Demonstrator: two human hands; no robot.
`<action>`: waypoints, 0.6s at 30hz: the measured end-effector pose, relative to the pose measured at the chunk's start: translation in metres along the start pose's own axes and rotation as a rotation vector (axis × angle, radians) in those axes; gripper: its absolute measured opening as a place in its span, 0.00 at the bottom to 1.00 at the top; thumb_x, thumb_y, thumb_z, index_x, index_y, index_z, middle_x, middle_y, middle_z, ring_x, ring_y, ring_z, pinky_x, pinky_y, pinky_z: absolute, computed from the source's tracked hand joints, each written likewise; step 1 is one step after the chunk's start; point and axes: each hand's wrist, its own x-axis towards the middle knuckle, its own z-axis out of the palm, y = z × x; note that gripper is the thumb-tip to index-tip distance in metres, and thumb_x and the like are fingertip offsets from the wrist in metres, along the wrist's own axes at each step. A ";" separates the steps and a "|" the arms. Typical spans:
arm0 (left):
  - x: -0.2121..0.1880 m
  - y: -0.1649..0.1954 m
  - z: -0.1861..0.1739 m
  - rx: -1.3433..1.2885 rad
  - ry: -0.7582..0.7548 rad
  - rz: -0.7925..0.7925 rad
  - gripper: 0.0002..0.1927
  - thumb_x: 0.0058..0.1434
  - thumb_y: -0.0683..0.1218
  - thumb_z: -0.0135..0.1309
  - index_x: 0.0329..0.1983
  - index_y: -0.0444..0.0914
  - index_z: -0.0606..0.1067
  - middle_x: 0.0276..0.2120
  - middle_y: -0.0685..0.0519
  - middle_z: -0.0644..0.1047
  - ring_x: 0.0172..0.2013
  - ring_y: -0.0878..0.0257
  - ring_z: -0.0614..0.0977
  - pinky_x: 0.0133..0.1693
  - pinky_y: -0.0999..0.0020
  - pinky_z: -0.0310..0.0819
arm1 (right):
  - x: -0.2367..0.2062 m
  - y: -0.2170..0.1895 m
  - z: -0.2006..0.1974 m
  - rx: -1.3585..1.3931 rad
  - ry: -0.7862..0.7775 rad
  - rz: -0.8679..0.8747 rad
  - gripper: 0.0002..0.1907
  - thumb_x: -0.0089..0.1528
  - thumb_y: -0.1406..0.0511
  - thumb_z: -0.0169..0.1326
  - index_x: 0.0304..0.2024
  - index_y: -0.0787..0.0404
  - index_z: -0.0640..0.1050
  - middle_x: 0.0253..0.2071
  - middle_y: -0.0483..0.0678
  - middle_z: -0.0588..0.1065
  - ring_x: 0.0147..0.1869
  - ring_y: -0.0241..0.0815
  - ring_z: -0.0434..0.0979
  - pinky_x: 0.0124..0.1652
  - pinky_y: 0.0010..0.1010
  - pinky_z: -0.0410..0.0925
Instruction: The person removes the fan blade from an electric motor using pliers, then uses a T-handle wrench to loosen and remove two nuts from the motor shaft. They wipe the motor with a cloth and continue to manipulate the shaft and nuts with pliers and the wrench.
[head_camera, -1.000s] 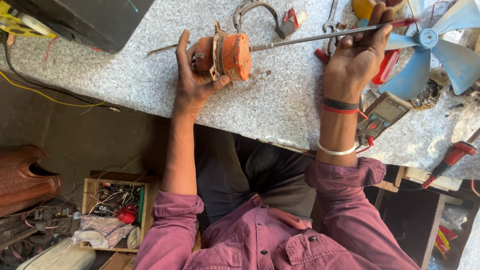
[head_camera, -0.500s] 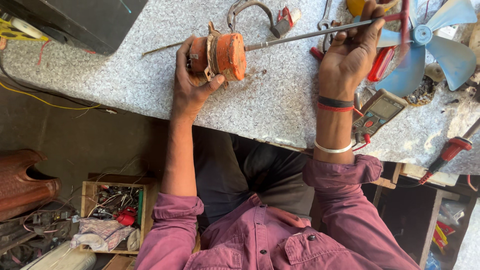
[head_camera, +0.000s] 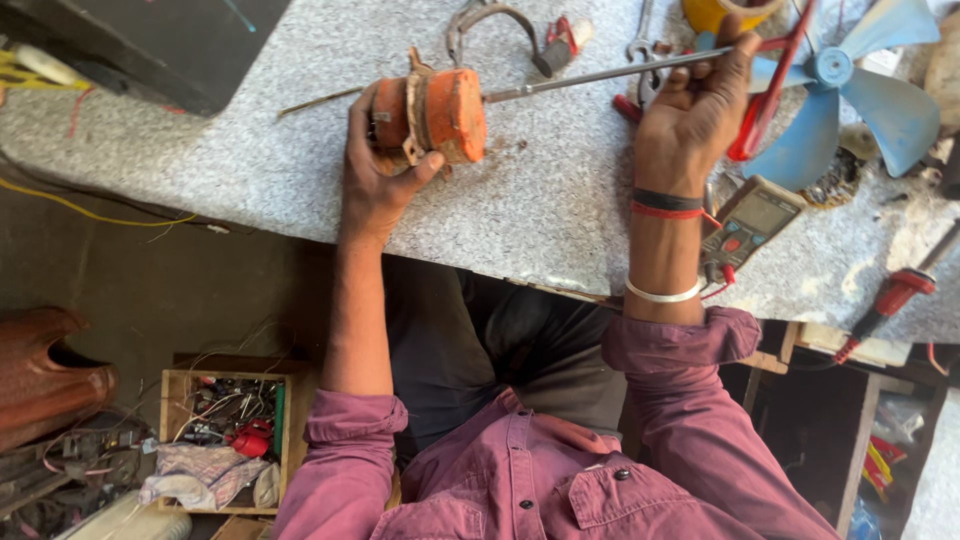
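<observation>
left hand (head_camera: 375, 185): wrapped round the orange motor body (head_camera: 432, 115), thumb under its near edge, fingers curled over the far side; gripping firmly.
right hand (head_camera: 695, 115): closed on the metal shaft (head_camera: 600, 76) well out from the body, thumb and fingers pinched round the rod.
location: motor body resting on or just above the speckled stone bench (head_camera: 540, 215), towards its near edge, left of centre.
long axis: runs along the shaft, roughly left-right across the view, tilted a little so the right end sits farther up the frame.
pointing: long bare end of shaft points right, toward the blue fan blade (head_camera: 850, 90); short thin stub (head_camera: 320, 100) sticks out the left side of the body.
done so far: blade already off the shaft and lying apart on the bench; motor out of any housing; shaft through the body.
left to do: body and shaft not separated; no tool applied at this instant.
hedge: whether the end cover is loose or seated, hard to tell from this angle.
nearby: multimeter (head_camera: 755, 215) just beside the right wrist; red-handled screwdriver (head_camera: 890, 300) at far right edge; pliers (head_camera: 490, 25) beyond the motor.
below bench: wooden box of wires and parts (head_camera: 225, 430) on the floor at left.
</observation>
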 end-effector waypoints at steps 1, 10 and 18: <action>0.000 -0.001 -0.002 0.040 0.012 0.001 0.54 0.54 0.61 0.70 0.76 0.39 0.54 0.65 0.40 0.71 0.65 0.49 0.78 0.65 0.53 0.74 | 0.001 0.001 0.000 0.019 0.036 -0.004 0.21 0.72 0.58 0.55 0.61 0.67 0.77 0.40 0.44 0.76 0.36 0.32 0.69 0.37 0.27 0.65; -0.001 -0.005 -0.006 0.031 0.020 0.000 0.55 0.54 0.62 0.70 0.75 0.38 0.53 0.64 0.39 0.69 0.63 0.48 0.79 0.62 0.52 0.76 | 0.015 -0.001 -0.019 0.054 0.024 0.055 0.19 0.77 0.60 0.48 0.69 0.58 0.71 0.57 0.47 0.77 0.36 0.35 0.66 0.33 0.27 0.61; 0.002 -0.004 -0.007 0.006 -0.014 0.043 0.53 0.56 0.61 0.70 0.75 0.38 0.54 0.63 0.40 0.72 0.63 0.49 0.80 0.64 0.52 0.76 | 0.028 -0.034 -0.028 -0.173 -0.079 -0.376 0.22 0.76 0.63 0.51 0.73 0.54 0.66 0.67 0.50 0.77 0.30 0.28 0.57 0.28 0.21 0.55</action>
